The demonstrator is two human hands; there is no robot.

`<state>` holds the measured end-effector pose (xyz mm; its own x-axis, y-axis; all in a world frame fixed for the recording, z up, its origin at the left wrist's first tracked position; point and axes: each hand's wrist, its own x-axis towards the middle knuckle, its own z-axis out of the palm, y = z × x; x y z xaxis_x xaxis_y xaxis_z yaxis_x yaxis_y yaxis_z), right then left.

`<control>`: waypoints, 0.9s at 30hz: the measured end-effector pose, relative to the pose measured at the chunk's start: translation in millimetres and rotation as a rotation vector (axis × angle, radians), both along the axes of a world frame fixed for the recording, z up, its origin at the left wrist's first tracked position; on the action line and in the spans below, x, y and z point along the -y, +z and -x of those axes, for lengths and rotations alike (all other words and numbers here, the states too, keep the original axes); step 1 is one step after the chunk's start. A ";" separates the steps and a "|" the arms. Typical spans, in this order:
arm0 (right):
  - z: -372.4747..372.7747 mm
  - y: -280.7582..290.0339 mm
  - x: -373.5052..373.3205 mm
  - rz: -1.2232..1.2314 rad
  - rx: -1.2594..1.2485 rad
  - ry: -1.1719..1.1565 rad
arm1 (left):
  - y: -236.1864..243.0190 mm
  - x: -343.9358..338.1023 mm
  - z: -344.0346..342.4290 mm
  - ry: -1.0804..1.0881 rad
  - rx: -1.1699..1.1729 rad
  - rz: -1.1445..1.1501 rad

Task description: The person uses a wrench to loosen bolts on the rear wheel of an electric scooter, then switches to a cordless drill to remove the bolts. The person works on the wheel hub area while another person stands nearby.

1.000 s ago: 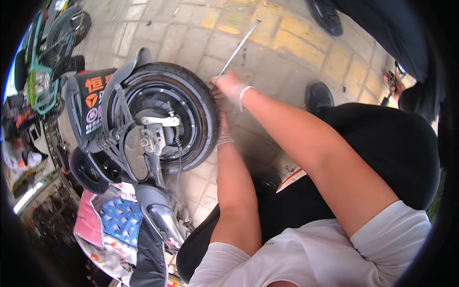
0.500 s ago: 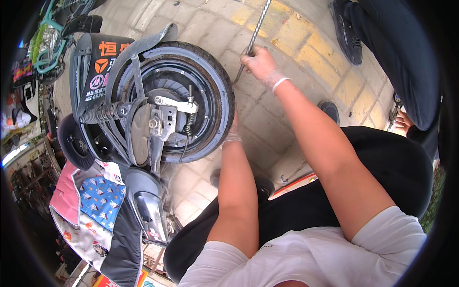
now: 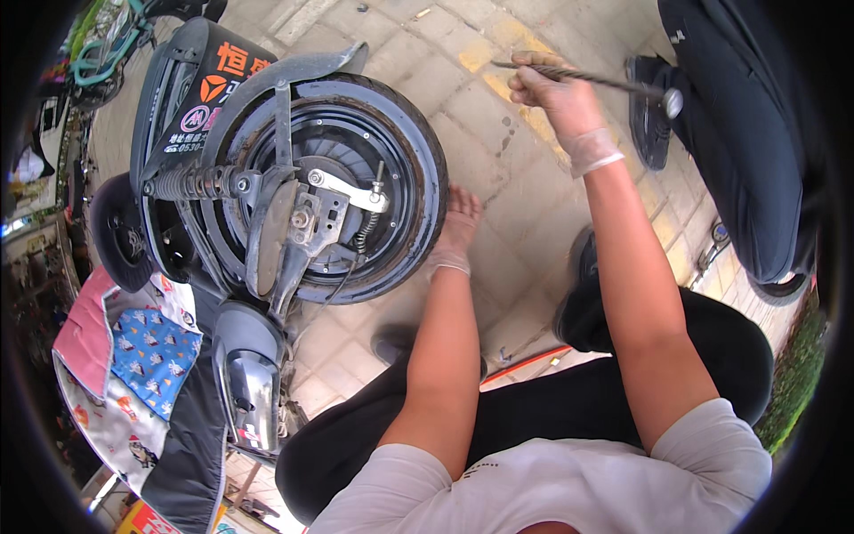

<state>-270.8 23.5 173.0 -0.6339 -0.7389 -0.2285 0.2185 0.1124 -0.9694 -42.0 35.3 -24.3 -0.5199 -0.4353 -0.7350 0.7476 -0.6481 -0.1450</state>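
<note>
A scooter lies on its side at my left, its rear wheel (image 3: 418,222) with a black tyre facing up. My left hand (image 3: 457,224) is by the tyre's right edge, fingers stretched out flat and holding nothing; whether the palm touches the tyre I cannot tell. Up and to the right, my right hand (image 3: 562,100) is closed round a twisted metal bar (image 3: 623,83), held off the ground and roughly level. One end of the bar is a round shiny knob, the other narrows to a tip. Both hands wear thin clear gloves.
Beside the wheel are a shock absorber (image 3: 197,184), a white brake arm (image 3: 349,190) and a mudguard (image 3: 311,64). A patterned padded cover (image 3: 156,356) hangs at lower left. Another person's dark trouser leg (image 3: 738,133) and shoe (image 3: 651,116) stand at right on the paving (image 3: 525,267).
The bar's end has come away from the tyre's edge. My right hand has moved up and right, tilting the bar level. My left hand has come out from behind the tyre.
</note>
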 end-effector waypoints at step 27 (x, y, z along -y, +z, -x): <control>-86.4 89.0 -63.2 -0.820 0.567 0.780 | 144.9 -49.9 1.2 0.083 0.769 -0.069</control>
<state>-184.4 86.7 262.0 0.2415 -0.3844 -0.8910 0.1841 0.9197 -0.3469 -43.2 85.2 120.6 0.1796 -0.3910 -0.9027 0.7001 -0.5939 0.3966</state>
